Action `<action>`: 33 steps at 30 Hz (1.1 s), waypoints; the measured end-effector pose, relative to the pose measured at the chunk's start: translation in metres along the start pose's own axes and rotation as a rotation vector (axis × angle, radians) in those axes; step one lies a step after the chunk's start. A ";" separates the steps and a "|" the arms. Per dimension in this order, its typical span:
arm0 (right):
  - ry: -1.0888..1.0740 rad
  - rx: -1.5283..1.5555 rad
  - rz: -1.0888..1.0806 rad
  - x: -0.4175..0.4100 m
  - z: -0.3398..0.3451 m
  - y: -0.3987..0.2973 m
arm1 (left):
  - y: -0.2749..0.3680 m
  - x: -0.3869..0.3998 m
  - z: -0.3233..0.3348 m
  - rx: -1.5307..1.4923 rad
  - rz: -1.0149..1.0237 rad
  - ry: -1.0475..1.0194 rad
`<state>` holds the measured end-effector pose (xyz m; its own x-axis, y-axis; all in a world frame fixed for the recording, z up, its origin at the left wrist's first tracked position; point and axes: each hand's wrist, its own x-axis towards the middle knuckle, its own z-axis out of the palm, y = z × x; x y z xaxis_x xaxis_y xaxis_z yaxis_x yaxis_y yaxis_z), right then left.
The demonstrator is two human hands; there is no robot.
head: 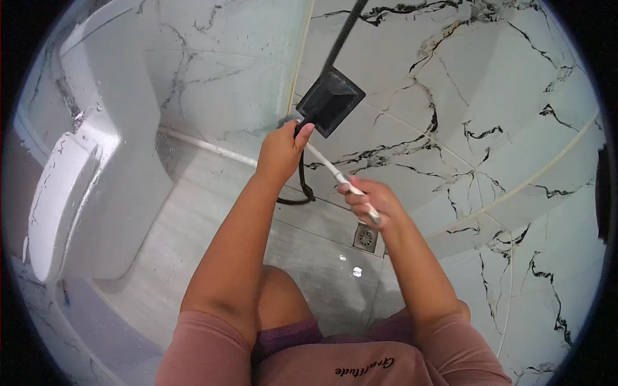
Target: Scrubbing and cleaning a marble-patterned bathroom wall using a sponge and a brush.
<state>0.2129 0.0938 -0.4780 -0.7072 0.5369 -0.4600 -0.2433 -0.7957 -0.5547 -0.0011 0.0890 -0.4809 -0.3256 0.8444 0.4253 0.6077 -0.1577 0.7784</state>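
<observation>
My left hand point(281, 150) grips the handle of a square black shower head point(333, 102), whose hose point(345, 36) runs up past the top edge. The hose also shows below this hand as a black loop near the floor. In my right hand point(369, 202) is the white handle of a brush point(328, 166). Its far end passes behind my left hand, where greyish bristles show beside the wall corner. Both hands are in front of marble-patterned wall tiles point(391, 116).
A white toilet point(116, 193) stands at the left, wet on its surface. A square metal floor drain point(365, 237) lies below my right hand in the grey tile floor point(318, 265). Marble-patterned walls meet behind the shower head. A dark object point(602, 193) is at the right rim.
</observation>
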 end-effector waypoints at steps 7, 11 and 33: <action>0.271 -0.004 0.075 0.062 -0.011 0.026 | -0.010 -0.008 0.003 0.041 0.066 0.040; 0.050 0.138 0.029 0.028 0.021 -0.003 | -0.009 -0.008 -0.003 0.033 0.047 -0.036; 0.244 0.367 0.125 0.139 -0.059 0.027 | -0.033 -0.007 0.011 0.133 -0.066 0.111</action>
<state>0.1475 0.1631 -0.5980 -0.5799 0.4455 -0.6821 -0.4164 -0.8817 -0.2219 -0.0112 0.0941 -0.5146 -0.4413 0.7882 0.4290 0.6706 -0.0281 0.7413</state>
